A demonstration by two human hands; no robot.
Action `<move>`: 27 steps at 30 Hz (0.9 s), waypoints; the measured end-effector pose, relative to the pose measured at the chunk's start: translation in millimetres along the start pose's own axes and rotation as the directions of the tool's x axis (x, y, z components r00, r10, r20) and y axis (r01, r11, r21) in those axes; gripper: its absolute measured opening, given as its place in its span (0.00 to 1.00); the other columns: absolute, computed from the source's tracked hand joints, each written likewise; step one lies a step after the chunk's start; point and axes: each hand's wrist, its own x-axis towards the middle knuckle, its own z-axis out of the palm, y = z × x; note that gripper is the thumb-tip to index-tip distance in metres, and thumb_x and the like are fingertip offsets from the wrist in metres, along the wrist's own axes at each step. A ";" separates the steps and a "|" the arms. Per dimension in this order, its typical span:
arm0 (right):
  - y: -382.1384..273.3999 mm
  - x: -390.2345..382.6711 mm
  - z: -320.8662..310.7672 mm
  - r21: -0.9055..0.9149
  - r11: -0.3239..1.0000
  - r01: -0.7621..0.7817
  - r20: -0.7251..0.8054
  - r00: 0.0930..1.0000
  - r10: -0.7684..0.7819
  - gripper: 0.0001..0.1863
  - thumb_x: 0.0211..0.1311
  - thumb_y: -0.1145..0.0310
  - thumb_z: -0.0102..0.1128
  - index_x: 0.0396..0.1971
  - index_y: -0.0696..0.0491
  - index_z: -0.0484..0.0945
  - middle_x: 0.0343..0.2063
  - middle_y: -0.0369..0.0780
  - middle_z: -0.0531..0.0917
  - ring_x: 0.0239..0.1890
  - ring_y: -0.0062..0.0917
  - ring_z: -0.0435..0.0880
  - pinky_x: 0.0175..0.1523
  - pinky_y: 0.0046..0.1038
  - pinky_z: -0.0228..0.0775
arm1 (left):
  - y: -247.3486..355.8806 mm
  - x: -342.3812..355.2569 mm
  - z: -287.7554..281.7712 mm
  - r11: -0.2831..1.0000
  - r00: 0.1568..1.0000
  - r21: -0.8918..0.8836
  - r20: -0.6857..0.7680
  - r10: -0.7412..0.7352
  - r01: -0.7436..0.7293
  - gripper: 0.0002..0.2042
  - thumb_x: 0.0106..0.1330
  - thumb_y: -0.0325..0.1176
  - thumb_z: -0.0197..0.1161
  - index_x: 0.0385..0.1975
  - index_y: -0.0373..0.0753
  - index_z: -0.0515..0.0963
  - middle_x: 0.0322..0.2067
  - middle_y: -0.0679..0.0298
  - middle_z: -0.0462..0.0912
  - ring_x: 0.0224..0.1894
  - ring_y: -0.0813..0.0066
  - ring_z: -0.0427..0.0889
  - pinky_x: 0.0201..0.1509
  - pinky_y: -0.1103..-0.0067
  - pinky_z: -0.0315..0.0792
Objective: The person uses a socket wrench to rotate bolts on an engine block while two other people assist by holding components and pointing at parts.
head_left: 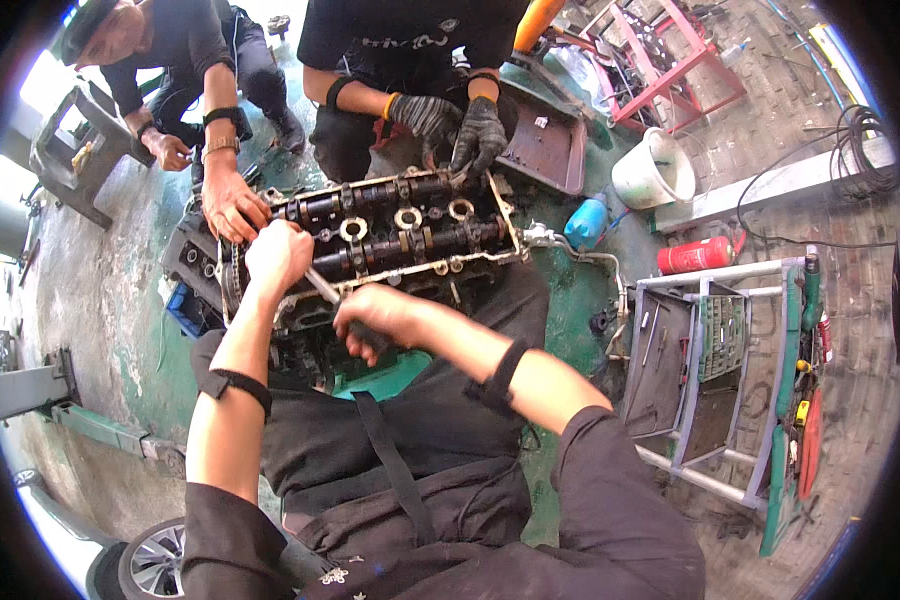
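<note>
A partly stripped engine (380, 225), its camshafts exposed on top, lies in front of my knees. My right hand (375, 318) is closed round the dark grip of what looks like a ratchet wrench (323, 287), whose bare metal shaft slants up to the left. At the shaft's other end, my left hand (278, 257) is closed over the tool's head, by the left end of the engine. The head itself is hidden under my fingers. A co-worker's bare hand (234, 208) rests on the engine right beside my left hand. Another person's gloved hands (455, 130) touch its far edge.
A brown tray (545, 150) lies at the far right, near a white bucket (654, 168) and a blue container (586, 222). A red fire extinguisher (695, 255) lies beside a metal-framed tool rack (710, 375). Left stands a grey metal stand (75, 150); a car wheel (157, 562) shows lower left.
</note>
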 end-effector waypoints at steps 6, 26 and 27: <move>31.7 21.9 61.1 0.260 0.948 0.185 -0.225 0.966 -0.127 0.12 0.53 0.63 0.56 0.17 0.53 0.68 0.09 0.35 0.69 0.06 0.20 0.63 0.11 0.23 0.54 | 1.3 -8.4 -6.3 0.995 0.999 0.100 -0.037 0.017 -0.013 0.12 0.50 0.33 0.53 0.29 0.41 0.83 0.29 0.51 0.82 0.36 0.57 0.82 0.44 0.70 0.74; -12.7 -17.8 0.2 -0.046 0.980 0.192 -0.039 0.980 -0.194 0.13 0.59 0.60 0.58 0.34 0.55 0.72 0.16 0.38 0.77 0.08 0.17 0.69 0.10 0.19 0.58 | -6.7 4.7 -9.2 0.997 0.997 0.076 0.068 -0.039 0.034 0.17 0.51 0.36 0.49 0.30 0.30 0.80 0.34 0.43 0.80 0.40 0.48 0.80 0.47 0.65 0.72; -19.4 -19.5 -6.1 -0.090 0.982 0.164 -0.032 0.985 -0.168 0.13 0.59 0.61 0.58 0.35 0.55 0.73 0.17 0.38 0.78 0.08 0.17 0.70 0.10 0.19 0.59 | -9.4 8.4 -6.2 0.998 0.997 0.057 0.070 -0.031 0.027 0.17 0.51 0.36 0.49 0.31 0.30 0.80 0.35 0.43 0.79 0.41 0.48 0.79 0.48 0.65 0.71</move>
